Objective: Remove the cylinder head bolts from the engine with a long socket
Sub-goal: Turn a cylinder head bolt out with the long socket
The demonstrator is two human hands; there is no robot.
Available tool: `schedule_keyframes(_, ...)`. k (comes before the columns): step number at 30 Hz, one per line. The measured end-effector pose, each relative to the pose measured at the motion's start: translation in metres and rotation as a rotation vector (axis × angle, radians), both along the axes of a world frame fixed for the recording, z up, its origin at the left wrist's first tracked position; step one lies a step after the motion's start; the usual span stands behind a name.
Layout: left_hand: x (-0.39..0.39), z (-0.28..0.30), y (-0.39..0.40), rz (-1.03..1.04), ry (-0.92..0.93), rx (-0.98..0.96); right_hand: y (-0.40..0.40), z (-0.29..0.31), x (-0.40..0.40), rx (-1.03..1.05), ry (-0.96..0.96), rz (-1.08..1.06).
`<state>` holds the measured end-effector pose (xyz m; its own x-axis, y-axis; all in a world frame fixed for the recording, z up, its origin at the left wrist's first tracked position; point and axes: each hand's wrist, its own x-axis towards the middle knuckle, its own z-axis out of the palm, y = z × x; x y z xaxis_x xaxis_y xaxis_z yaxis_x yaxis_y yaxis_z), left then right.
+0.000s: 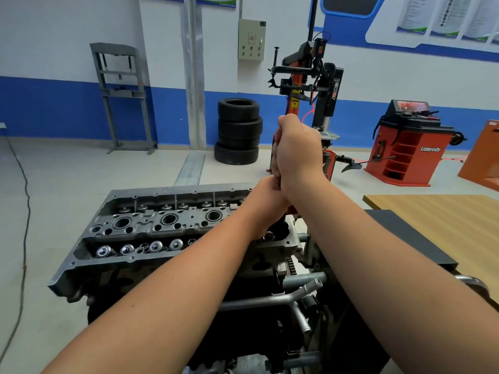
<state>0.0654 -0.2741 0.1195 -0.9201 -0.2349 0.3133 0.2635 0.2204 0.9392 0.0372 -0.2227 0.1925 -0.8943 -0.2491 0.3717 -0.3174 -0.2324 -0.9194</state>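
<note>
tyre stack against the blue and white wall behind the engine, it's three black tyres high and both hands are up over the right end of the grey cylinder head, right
Not quite: the head view shows four black tyres in the stack, not three. The rest holds: it stands against the blue and white wall, and the left hand and right hand are over the right end of the grey cylinder head.

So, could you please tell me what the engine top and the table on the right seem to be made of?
Engine top: probably cast aluminium, judging by its dull grey, grainy, unpainted surface. Table: wood or wood-look laminate, showing light brown grain lines and a smooth matt face.
</note>
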Motion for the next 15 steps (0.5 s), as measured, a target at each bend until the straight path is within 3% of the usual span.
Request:
schedule_keyframes(2, -0.006, 0.000, 0.003, 0.022, -0.058, -0.020, 0.003, -0.001, -0.004, -0.006, -0.008, 0.041)
schedule_keyframes(5, -0.016, -0.008, 0.010, 0.229, -0.094, -0.051, 0.007, -0.001, -0.007, 0.000, -0.042, 0.162)
schedule_keyframes(9, -0.020, -0.018, 0.026, 0.463, 0.111, -0.048, 0.019, 0.004, -0.012, 0.083, -0.111, 0.527)
schedule_keyframes(12, -0.019, -0.017, 0.028, 0.429, 0.111, -0.003, 0.026, 0.006, -0.018, 0.100, -0.137, 0.652)
schedule_keyframes(15, -0.009, -0.016, 0.015, 0.213, 0.042, -0.039, 0.026, 0.004, -0.018, 0.077, -0.140, 0.630)
